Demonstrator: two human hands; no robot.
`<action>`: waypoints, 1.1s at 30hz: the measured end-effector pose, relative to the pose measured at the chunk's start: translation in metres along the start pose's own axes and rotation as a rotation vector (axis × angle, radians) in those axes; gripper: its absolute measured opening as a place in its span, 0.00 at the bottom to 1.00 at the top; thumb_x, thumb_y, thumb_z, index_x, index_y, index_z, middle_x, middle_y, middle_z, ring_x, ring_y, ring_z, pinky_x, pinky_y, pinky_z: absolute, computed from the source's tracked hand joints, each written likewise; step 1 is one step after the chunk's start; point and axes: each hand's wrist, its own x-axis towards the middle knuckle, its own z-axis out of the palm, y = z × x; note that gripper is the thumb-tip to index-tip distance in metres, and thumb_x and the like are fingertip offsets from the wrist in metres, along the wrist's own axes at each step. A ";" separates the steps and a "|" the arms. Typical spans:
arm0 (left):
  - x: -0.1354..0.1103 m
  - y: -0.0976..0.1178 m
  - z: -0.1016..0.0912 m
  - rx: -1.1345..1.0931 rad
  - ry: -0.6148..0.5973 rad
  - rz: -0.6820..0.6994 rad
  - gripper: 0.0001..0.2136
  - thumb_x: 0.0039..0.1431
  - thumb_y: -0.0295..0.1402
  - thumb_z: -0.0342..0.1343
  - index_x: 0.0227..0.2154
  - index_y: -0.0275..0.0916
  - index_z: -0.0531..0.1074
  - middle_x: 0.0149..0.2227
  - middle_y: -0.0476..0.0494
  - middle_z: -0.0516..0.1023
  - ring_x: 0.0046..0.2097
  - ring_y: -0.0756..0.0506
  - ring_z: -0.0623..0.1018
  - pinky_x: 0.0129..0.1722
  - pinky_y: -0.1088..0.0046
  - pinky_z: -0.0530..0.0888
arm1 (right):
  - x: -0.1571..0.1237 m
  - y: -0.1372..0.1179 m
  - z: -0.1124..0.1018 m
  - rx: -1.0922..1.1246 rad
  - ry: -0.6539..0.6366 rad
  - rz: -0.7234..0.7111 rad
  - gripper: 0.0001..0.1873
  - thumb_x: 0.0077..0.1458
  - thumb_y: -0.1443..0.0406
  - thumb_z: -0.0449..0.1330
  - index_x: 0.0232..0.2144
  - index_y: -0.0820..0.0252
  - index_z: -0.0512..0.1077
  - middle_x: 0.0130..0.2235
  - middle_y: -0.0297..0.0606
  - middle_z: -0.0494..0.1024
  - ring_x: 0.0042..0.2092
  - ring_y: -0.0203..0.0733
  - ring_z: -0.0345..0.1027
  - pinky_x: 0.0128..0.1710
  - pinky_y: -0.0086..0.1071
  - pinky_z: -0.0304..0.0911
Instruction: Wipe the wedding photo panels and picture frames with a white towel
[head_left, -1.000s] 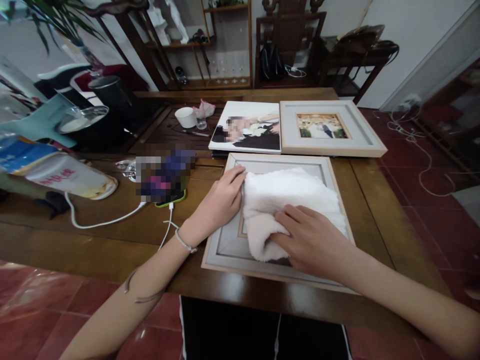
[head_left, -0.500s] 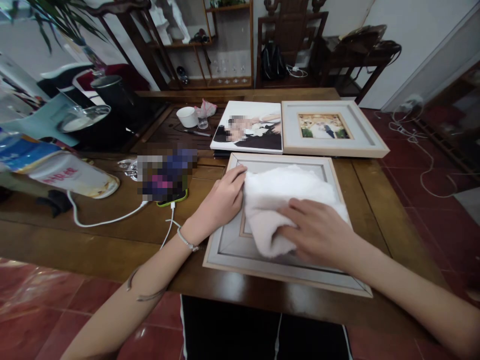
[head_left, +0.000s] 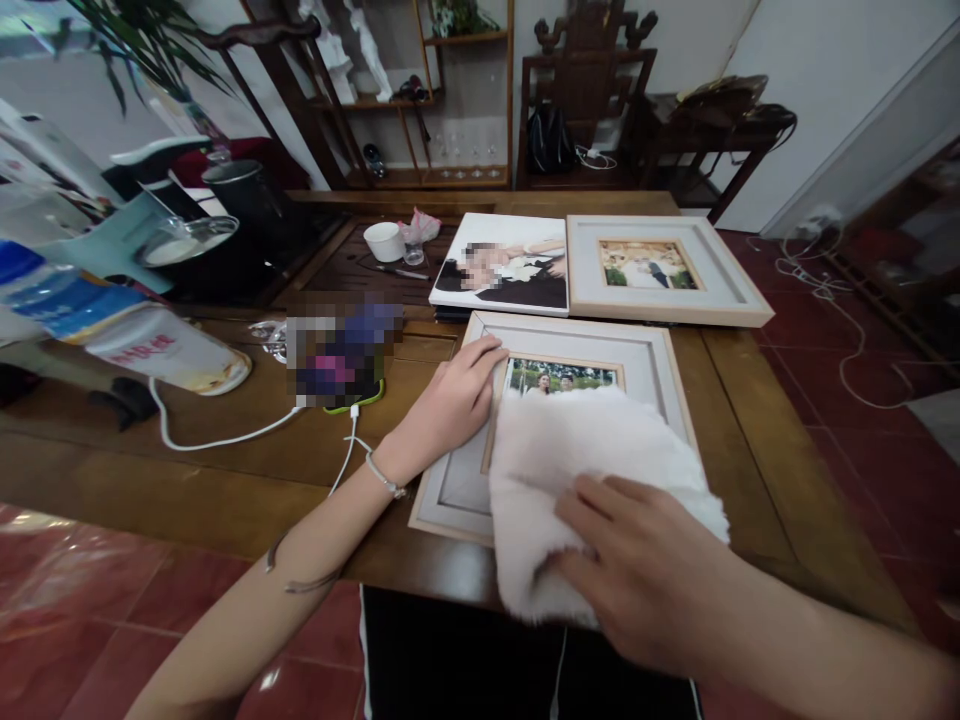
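Observation:
A light wooden picture frame [head_left: 652, 345] with a grey mat lies flat on the wooden table [head_left: 225, 470] in front of me. My left hand [head_left: 450, 405] rests on the frame's left edge, fingers curled over it, holding it down. A fluffy white cloth [head_left: 577, 460] covers the lower part of the frame and hangs over the near table edge. My right hand [head_left: 645, 570] lies flat on top of the cloth, fingers stretched, pressing it. The top of the photo [head_left: 559, 377] shows above the cloth.
A second framed photo [head_left: 660, 270] and an unframed print [head_left: 506, 265] lie behind the frame. To the left sit a phone [head_left: 341, 350] on a white charging cable [head_left: 225, 435], a can lying on its side [head_left: 161, 350], a white cup [head_left: 384, 240] and a kettle [head_left: 244, 195].
My right hand has dragged the cloth toward me, down the frame to its near edge, uncovering the top of the photo. The left hand has stayed on the frame's left edge.

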 end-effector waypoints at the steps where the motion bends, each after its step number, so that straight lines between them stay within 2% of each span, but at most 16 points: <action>1: 0.000 0.000 0.000 -0.002 -0.005 0.002 0.21 0.62 0.22 0.44 0.57 0.37 0.62 0.61 0.33 0.64 0.64 0.39 0.64 0.61 0.52 0.65 | -0.003 -0.004 -0.002 0.035 0.004 -0.023 0.04 0.51 0.67 0.59 0.26 0.54 0.68 0.31 0.37 0.72 0.35 0.46 0.61 0.32 0.39 0.56; 3: 0.000 0.000 0.000 -0.009 -0.011 0.001 0.20 0.63 0.23 0.44 0.57 0.38 0.62 0.61 0.33 0.64 0.64 0.39 0.64 0.61 0.52 0.66 | -0.004 -0.005 -0.005 0.067 0.007 -0.023 0.05 0.52 0.67 0.59 0.25 0.54 0.67 0.30 0.37 0.71 0.35 0.45 0.62 0.31 0.39 0.56; 5: 0.000 0.000 0.000 -0.010 -0.009 -0.002 0.20 0.63 0.23 0.44 0.57 0.38 0.62 0.61 0.34 0.64 0.64 0.39 0.64 0.61 0.52 0.65 | -0.001 0.005 -0.005 0.027 0.006 0.038 0.03 0.51 0.68 0.59 0.27 0.54 0.69 0.31 0.38 0.72 0.36 0.46 0.63 0.31 0.38 0.55; 11: 0.001 -0.001 0.000 -0.005 0.005 0.005 0.20 0.62 0.22 0.44 0.57 0.36 0.63 0.60 0.33 0.65 0.63 0.39 0.65 0.61 0.53 0.66 | 0.013 0.056 -0.004 -0.296 -0.024 0.320 0.14 0.46 0.74 0.58 0.36 0.57 0.73 0.35 0.41 0.74 0.38 0.48 0.64 0.29 0.35 0.52; 14: 0.000 -0.001 0.000 -0.013 0.005 -0.002 0.19 0.63 0.23 0.43 0.56 0.36 0.64 0.60 0.33 0.66 0.63 0.39 0.66 0.61 0.53 0.66 | 0.012 0.067 -0.005 -0.393 0.060 0.373 0.12 0.48 0.75 0.56 0.35 0.59 0.73 0.36 0.43 0.74 0.40 0.50 0.63 0.31 0.36 0.53; 17: 0.000 0.000 0.000 -0.014 0.006 -0.007 0.19 0.63 0.23 0.44 0.56 0.36 0.64 0.60 0.34 0.65 0.63 0.39 0.66 0.61 0.53 0.66 | 0.010 0.067 -0.003 -0.414 0.137 0.344 0.11 0.50 0.75 0.54 0.35 0.61 0.73 0.39 0.46 0.75 0.40 0.50 0.63 0.33 0.37 0.55; 22: 0.001 0.001 0.000 -0.024 0.017 -0.006 0.19 0.62 0.23 0.44 0.56 0.36 0.64 0.60 0.34 0.65 0.62 0.39 0.66 0.61 0.53 0.65 | 0.013 0.058 0.010 -0.367 0.073 0.126 0.10 0.55 0.74 0.54 0.34 0.59 0.74 0.37 0.45 0.76 0.38 0.48 0.64 0.33 0.38 0.56; 26: 0.000 -0.001 -0.001 -0.043 -0.005 -0.007 0.20 0.62 0.23 0.45 0.57 0.37 0.63 0.61 0.33 0.64 0.64 0.38 0.65 0.61 0.52 0.65 | 0.010 0.030 0.013 -0.161 0.056 -0.004 0.06 0.57 0.68 0.56 0.29 0.56 0.72 0.36 0.41 0.76 0.37 0.45 0.63 0.32 0.37 0.56; 29: -0.001 -0.005 -0.001 -0.062 -0.015 0.020 0.22 0.61 0.23 0.47 0.58 0.38 0.62 0.62 0.33 0.63 0.64 0.38 0.64 0.60 0.52 0.65 | 0.004 0.009 0.007 0.014 0.108 -0.120 0.10 0.58 0.66 0.55 0.24 0.54 0.68 0.33 0.36 0.74 0.35 0.43 0.62 0.31 0.36 0.54; 31: -0.001 -0.007 0.000 -0.060 -0.015 0.030 0.21 0.62 0.24 0.46 0.58 0.39 0.61 0.62 0.33 0.63 0.64 0.39 0.64 0.60 0.52 0.65 | 0.003 0.005 0.003 0.059 0.168 -0.143 0.12 0.57 0.67 0.55 0.22 0.54 0.67 0.31 0.36 0.74 0.34 0.43 0.62 0.29 0.37 0.53; 33: -0.001 -0.007 0.000 -0.056 -0.022 0.025 0.21 0.63 0.24 0.46 0.58 0.39 0.61 0.62 0.34 0.63 0.64 0.39 0.64 0.60 0.53 0.66 | 0.004 0.013 0.000 0.038 0.195 -0.094 0.10 0.55 0.69 0.55 0.22 0.54 0.67 0.30 0.36 0.74 0.32 0.43 0.62 0.28 0.37 0.52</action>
